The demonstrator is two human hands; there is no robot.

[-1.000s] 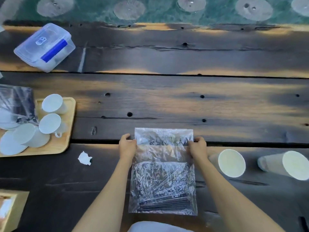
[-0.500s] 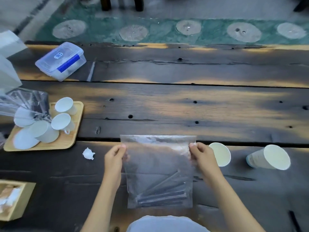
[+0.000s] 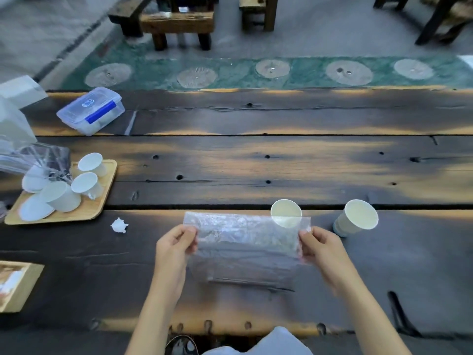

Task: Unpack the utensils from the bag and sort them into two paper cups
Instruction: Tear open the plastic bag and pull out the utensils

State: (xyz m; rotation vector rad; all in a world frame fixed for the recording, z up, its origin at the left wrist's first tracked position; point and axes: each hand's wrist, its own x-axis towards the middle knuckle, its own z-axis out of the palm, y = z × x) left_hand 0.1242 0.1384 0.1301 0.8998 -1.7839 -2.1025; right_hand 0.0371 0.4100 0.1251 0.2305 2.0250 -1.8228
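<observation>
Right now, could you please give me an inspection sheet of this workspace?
Surface: dark plank table, weathered, with knot holes.
Job's things: clear bag held up off the table, dark utensils lying at its bottom; two paper cups, near cup and far-right cup, both upright; whether they hold anything cannot be told.
Clutter: wooden tray with white cups and lids; lidded plastic box; crumpled white scrap; wooden box at the left edge.
Grippers: left hand and right hand each pinch a side of the bag.
Cables: nothing seen.
Surroundings: wooden stools, green floor strip.

outdoor seating area | plank table [image 3: 256, 170] (weathered) | wooden benches [image 3: 176, 21]
</observation>
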